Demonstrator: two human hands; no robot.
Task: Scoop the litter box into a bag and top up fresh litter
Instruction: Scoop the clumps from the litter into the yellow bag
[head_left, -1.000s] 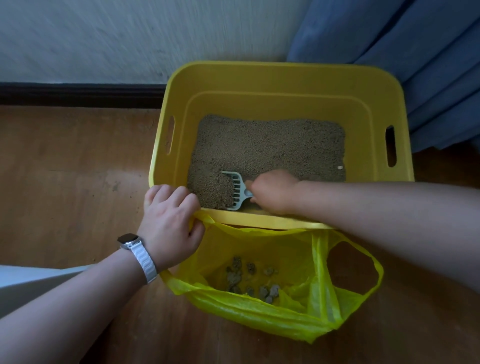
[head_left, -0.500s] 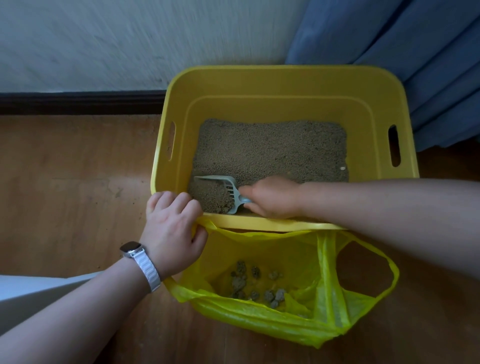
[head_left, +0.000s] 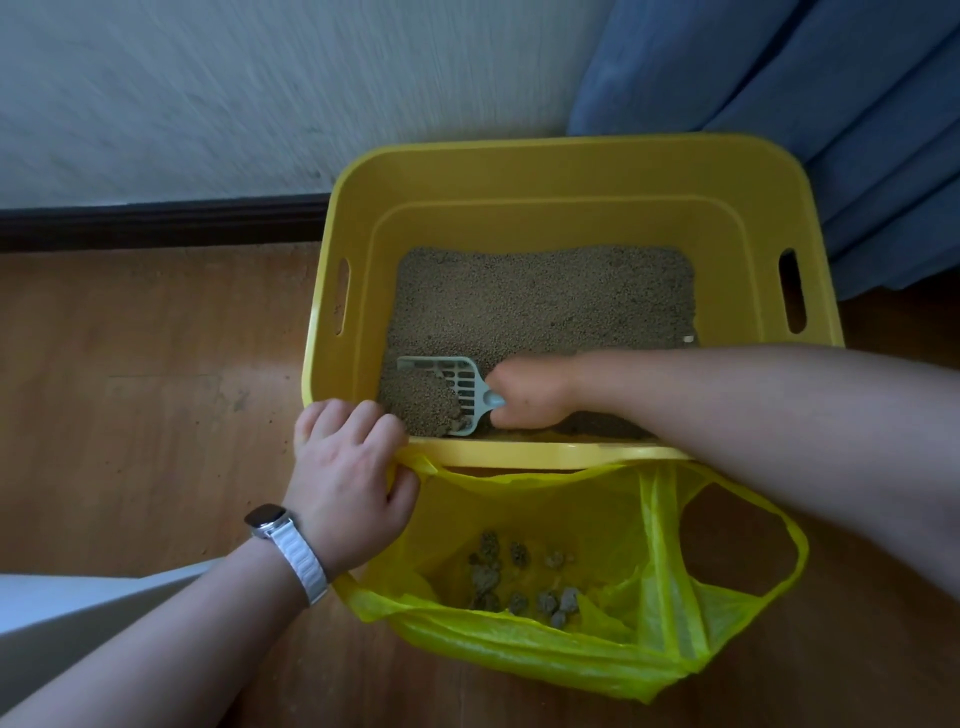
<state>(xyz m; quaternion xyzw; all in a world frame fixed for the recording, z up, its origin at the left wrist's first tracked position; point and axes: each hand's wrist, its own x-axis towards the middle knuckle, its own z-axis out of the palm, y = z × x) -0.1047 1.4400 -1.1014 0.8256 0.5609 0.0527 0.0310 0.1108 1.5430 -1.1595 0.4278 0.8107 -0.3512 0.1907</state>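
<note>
A yellow litter box (head_left: 566, 171) sits on the floor with brown litter (head_left: 545, 301) spread over its bottom. My right hand (head_left: 530, 395) grips the handle of a pale slotted scoop (head_left: 457, 384), which lies in the near left corner of the box with a heap of litter on it. My left hand (head_left: 348, 467) grips the left handle of a yellow plastic bag (head_left: 665, 644), holding it against the near rim of the box. The bag is open, and several grey clumps (head_left: 519, 582) lie at its bottom.
A wooden floor (head_left: 130, 389) runs around the box and bag. Behind the box stands a pale wall (head_left: 234, 93) with a dark skirting board (head_left: 156, 223). A blue curtain (head_left: 857, 104) hangs at the back right, touching the box's far right corner.
The scoop has pushed leftward through the litter and turned flatter, and it now carries a heap of litter. My left hand has kept its hold on the bag.
</note>
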